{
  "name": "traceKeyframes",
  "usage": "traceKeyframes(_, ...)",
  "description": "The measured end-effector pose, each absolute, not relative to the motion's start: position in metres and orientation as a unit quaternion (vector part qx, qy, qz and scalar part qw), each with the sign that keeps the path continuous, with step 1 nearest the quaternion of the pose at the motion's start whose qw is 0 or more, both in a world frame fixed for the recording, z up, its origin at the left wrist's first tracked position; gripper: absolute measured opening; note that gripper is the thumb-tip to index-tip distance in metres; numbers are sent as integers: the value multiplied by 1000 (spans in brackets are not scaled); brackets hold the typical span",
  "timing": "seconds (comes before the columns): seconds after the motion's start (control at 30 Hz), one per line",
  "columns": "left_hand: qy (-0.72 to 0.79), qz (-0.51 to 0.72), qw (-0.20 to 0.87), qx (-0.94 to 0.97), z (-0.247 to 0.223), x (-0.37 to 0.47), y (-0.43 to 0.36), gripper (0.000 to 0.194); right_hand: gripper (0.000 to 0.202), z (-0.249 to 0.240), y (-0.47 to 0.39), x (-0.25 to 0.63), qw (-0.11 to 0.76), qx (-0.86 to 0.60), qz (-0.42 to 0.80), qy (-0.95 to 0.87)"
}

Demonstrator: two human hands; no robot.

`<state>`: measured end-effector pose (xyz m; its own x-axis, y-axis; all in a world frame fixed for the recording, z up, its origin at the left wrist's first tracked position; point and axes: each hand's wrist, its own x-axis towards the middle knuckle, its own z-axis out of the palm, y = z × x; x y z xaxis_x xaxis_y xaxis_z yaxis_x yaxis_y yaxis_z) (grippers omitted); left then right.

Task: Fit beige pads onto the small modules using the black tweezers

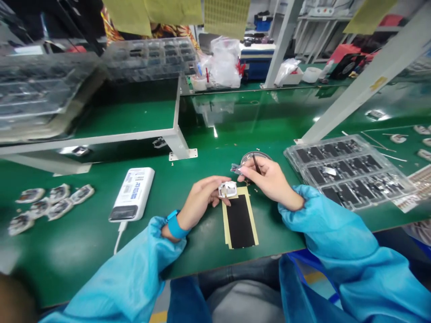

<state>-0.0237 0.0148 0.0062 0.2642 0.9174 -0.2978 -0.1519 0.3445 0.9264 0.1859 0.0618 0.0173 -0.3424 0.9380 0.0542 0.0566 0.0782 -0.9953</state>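
White housing, small and rounded, sits in the centre of the frame, its open side showing, pinched between the thumb and fingers of the left hand. Just right of it, the right hand grips a small clear piece between thumb and fingertips; a dark slender tool also rises from among its fingers. Both hands are above the green table.

Below the left hand's fingertips lies a black pad with pale yellow edges. Behind the right hand, a round dish is partly hidden, with tiny bits scattered around it. A blue band circles the left wrist.

Left of centre rests a white power bank, a white cable running from its lower end. Six pale shells lie grouped at the left edge. On the right, stacked clear trays hold rows of dark parts. A raised shelf at upper left carries more trays, and yellow sheets hang along the top.
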Motion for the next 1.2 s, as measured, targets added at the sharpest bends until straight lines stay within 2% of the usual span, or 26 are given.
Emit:
traceKeyframes(0.2, 498, 426, 592, 470, 5, -27, 19, 41, 33, 15, 59, 188, 336, -370, 634, -590)
traceKeyframes(0.37, 545, 438, 535, 474, 0, -28, 21, 41, 31, 12, 50, 179, 267, -409, 616, -618)
traceKeyframes(0.5, 524, 468, 524, 481, 0, -30, 19, 44, 36, 10, 46, 172, 284, -435, 618, -590)
traceKeyframes(0.7, 507, 473, 495, 524, 8, -25, 13, 35, 36, 5, 49, 173, 305, -443, 612, -579)
traceKeyframes(0.83, 480, 462, 511, 543, 5, -22, 10, 43, 36, 7, 50, 175, 313, -444, 613, -573)
traceKeyframes(0.97, 505, 436, 449, 595, -2, -23, 9, 52, 41, 9, 49, 175, 313, -467, 608, -561)
traceKeyframes(1.2, 528, 426, 360, 640, -3, -25, 8, 46, 41, 5, 50, 175, 310, -467, 610, -560)
